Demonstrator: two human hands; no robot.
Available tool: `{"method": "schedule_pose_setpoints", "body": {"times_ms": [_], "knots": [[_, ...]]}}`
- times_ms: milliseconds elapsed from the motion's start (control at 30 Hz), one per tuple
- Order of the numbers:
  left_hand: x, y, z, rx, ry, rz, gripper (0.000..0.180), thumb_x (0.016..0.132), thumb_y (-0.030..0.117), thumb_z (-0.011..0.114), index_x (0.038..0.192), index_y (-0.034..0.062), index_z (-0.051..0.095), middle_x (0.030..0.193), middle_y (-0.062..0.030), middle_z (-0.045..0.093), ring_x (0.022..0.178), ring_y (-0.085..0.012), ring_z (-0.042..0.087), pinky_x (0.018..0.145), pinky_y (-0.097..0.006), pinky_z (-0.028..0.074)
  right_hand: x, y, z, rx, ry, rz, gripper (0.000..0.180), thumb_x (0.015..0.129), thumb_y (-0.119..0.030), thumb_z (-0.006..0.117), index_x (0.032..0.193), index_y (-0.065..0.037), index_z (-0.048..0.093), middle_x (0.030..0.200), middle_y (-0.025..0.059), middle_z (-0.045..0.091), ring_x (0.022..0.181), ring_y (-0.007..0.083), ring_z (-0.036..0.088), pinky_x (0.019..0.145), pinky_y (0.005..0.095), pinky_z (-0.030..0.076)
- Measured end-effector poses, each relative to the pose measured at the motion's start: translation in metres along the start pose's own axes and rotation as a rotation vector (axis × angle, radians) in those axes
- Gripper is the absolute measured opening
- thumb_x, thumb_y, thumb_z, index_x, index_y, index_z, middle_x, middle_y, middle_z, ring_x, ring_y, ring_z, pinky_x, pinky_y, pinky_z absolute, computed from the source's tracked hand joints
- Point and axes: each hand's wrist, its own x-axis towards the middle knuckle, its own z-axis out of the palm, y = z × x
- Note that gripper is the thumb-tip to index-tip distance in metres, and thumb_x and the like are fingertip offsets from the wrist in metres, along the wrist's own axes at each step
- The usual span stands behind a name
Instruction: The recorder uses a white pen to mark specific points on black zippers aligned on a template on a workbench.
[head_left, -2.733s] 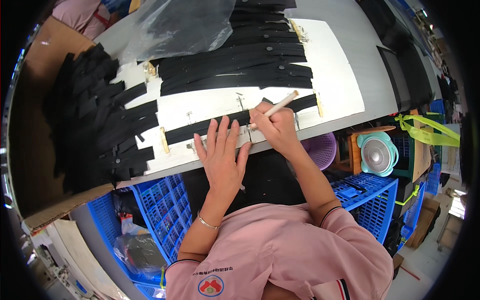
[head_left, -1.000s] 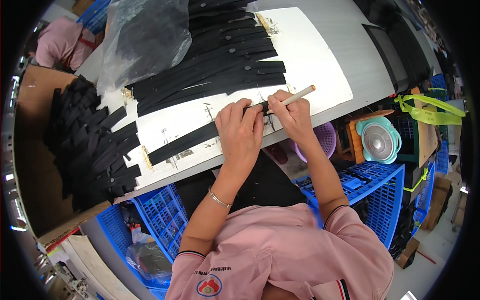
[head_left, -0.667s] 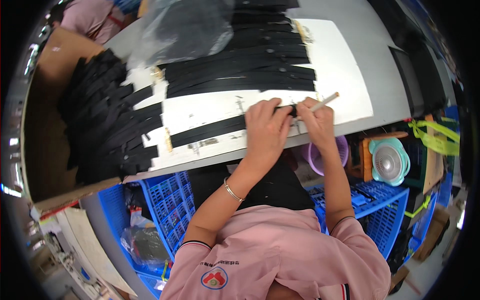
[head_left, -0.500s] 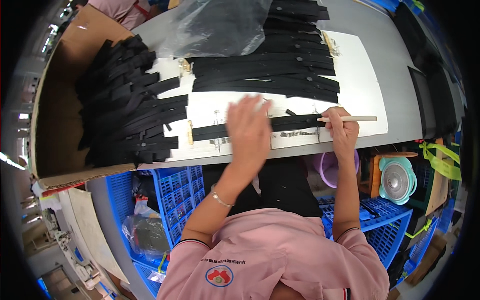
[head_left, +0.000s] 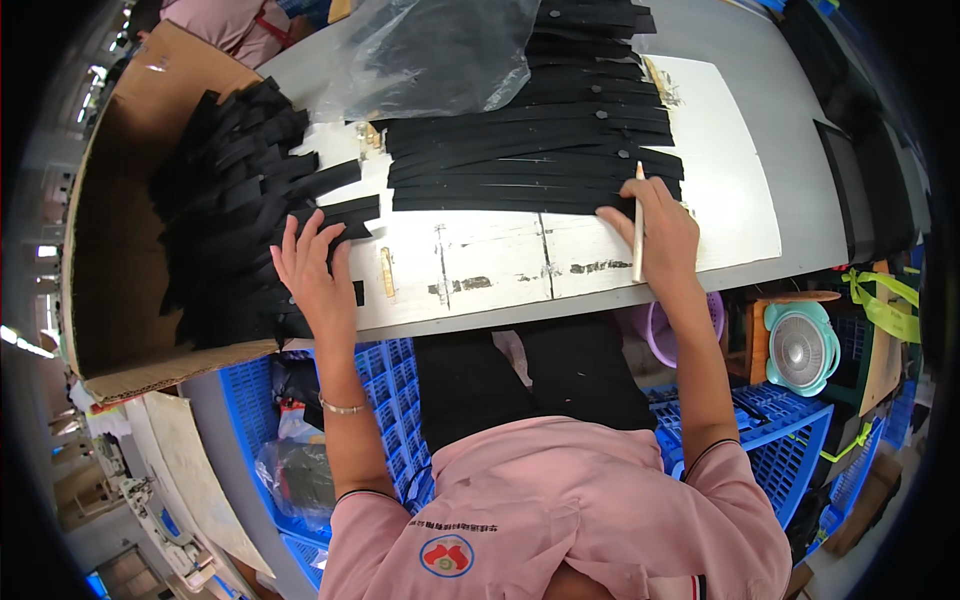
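Left hand (head_left: 318, 268): our fingers spread at the loose strips (head_left: 225, 215) | right hand (head_left: 665, 235): we clamp the pen (head_left: 639, 225) beside the laid strips (head_left: 500, 165) | loose strips: board's (head_left: 735, 190) left, nearer our left hand, nearby ends running roughly left-right

Head view, left unit of a side-by-side fisheye pair: worn on the person's head, facing steeply down and forward, upright. Close range: pink shirt (head_left: 590, 480) at the lower edge, grey tabletop (head_left: 797, 190) across the upper half, left hand (head_left: 318, 262) and right hand (head_left: 660, 235) between. Straight edges bow toward the dark rim.
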Motion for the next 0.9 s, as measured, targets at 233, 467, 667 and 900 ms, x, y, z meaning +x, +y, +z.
{"method": "schedule_pose_setpoints", "body": {"times_ms": [233, 467, 667, 900], "knots": [[-0.023, 0.094, 0.017, -0.308, -0.251, 0.246, 0.024, 0.091, 0.011, 0.072, 0.114, 0.0122, 0.072, 0.136, -0.0072, 0.065, 0.141, -0.0292, 0.050, 0.125, -0.057, 0.019, 0.003, -0.004, 0.003, 0.312, 0.147, 0.131, 0.026, 0.086, -0.017, 0.081, 0.106, -0.008, 0.065, 0.094, 0.0074, 0.068, 0.079, 0.0277, 0.068, 0.069, 0.0361, 0.053], [-0.039, 0.181, 0.062, -0.493, -0.264, 0.227, 0.032, 0.094, 0.010, 0.070, 0.125, 0.0070, 0.071, 0.135, -0.0104, 0.066, 0.138, -0.0314, 0.054, 0.121, -0.053, 0.027, -0.054, -0.032, -0.008, 0.373, 0.206, -0.233, 0.037, 0.082, -0.011, 0.081, 0.116, -0.004, 0.067, 0.113, 0.0094, 0.074, 0.104, 0.0316, 0.069, 0.089, 0.0435, 0.052], [-0.052, 0.178, 0.050, -0.415, -0.287, 0.226, 0.045, 0.098, 0.010, 0.066, 0.142, 0.0056, 0.061, 0.148, -0.0136, 0.058, 0.145, -0.0332, 0.046, 0.124, -0.055, 0.021, -0.080, -0.016, -0.014, 0.180, 0.084, -0.221, 0.044, 0.084, -0.021, 0.080, 0.121, -0.005, 0.064, 0.132, 0.0079, 0.069, 0.126, 0.0293, 0.060, 0.113, 0.0483, 0.039], [-0.070, 0.148, 0.034, -0.300, -0.305, 0.156, 0.048, 0.102, 0.015, 0.061, 0.148, 0.0050, 0.055, 0.154, -0.0137, 0.052, 0.150, -0.0341, 0.039, 0.125, -0.057, 0.013, -0.089, 0.032, -0.025, -0.081, 0.240, -0.066, 0.033, 0.091, -0.017, 0.072, 0.123, -0.007, 0.069, 0.124, 0.0029, 0.073, 0.115, 0.0238, 0.063, 0.115, 0.0490, 0.036]]}}
